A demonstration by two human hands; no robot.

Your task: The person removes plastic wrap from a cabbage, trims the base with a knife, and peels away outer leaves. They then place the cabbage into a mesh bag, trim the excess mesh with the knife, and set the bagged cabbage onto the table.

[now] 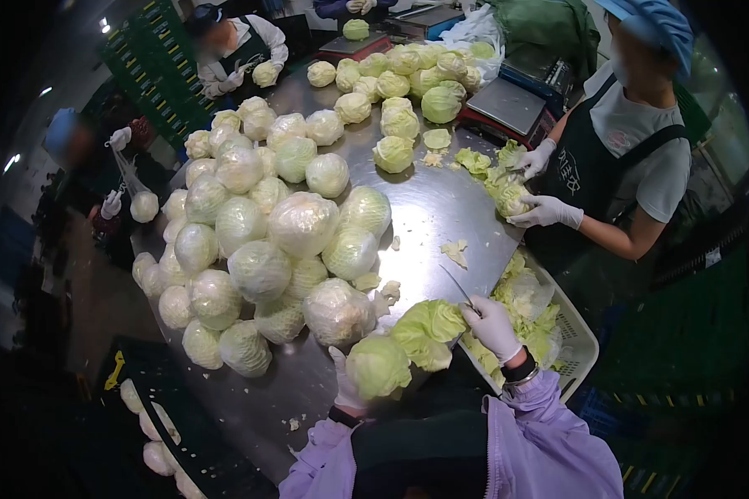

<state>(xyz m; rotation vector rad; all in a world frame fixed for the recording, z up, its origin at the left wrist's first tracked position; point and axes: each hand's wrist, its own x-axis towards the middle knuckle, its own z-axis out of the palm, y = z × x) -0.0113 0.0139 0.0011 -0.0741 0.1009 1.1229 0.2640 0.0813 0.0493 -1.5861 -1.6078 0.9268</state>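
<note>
My left hand (344, 384), in a white glove, holds a pale green cabbage (379, 366) from its left side at the table's near edge. My gloved right hand (491, 326) is closed round the handle of a thin knife (456, 284), whose blade points up and left. Loose green leaves (429, 331) lie between the cabbage and my right hand, touching or very near its fingers. Just beyond my left hand sits a plastic-wrapped cabbage (339, 312), at the near end of a large pile of wrapped cabbages (262, 270).
A white crate (581, 345) of trimmed leaves stands below the table edge at right. Across it, a co-worker (624, 158) handles a cabbage. More cabbages (399, 123) and a scale (506, 106) are on the metal table (429, 216). Other people stand behind; a dark crate (154, 374) is lower left.
</note>
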